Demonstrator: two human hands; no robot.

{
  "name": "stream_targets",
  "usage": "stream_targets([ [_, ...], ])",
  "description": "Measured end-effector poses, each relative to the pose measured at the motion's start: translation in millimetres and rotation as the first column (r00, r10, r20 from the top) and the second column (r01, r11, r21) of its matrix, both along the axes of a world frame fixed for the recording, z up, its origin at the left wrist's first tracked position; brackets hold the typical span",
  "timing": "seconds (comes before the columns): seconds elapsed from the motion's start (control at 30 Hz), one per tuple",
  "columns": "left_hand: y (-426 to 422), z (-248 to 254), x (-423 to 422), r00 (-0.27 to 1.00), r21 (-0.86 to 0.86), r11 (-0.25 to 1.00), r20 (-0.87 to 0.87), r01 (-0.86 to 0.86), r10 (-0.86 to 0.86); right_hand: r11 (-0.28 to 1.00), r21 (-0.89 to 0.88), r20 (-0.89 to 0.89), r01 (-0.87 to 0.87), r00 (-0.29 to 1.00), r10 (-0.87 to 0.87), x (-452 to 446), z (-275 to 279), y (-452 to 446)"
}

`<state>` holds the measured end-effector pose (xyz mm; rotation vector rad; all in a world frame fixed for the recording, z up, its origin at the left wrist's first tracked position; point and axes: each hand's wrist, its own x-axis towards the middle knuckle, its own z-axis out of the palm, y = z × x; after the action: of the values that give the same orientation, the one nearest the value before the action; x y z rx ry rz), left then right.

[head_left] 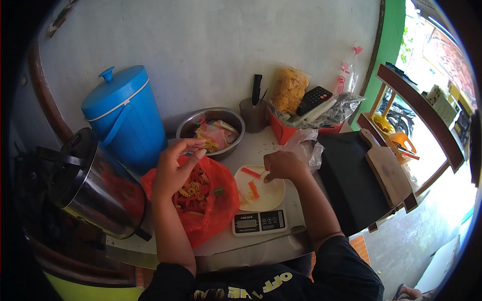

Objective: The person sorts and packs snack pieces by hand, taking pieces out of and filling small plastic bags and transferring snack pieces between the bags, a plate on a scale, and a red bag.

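My left hand (173, 168) is held over the left side of a red plastic bag (223, 193), fingers curved and thumb apart, with nothing visible in it. Inside the bag lie many small dry snack pieces (193, 195), yellow and red, some wheel-shaped, plus one green piece. My right hand (283, 165) is over the right edge of a cream plate (271, 198), its fingers curled together; whatever they hold is hidden. A few red, orange and pale ridged snack pieces (253, 189) lie on the plate, which sits on a digital kitchen scale (260, 222).
Behind the bag stands a metal bowl (240, 138) of packaged items. A blue lidded container (128, 120) and a steel pot (113, 193) are at left. A red basket (281, 131) holds chips and a calculator. At right, a cutting board (386, 170) lies on a black surface.
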<state>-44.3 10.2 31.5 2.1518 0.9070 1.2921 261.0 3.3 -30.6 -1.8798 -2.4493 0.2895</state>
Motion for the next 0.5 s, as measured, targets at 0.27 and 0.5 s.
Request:
stream_targets([
  [0.27,-10,-6,30,0.981,-0.051,0.985,-0.097,0.166,-0.171,0.976,-0.205,-0.13,-0.073,0.99,0.046,-4,-14,9],
  [0.5,18,-42,19,0.811,-0.259,0.963,-0.577,-0.07,-0.096,0.998,-0.026,-0.246,-0.055,0.968,0.047,5,6,1],
])
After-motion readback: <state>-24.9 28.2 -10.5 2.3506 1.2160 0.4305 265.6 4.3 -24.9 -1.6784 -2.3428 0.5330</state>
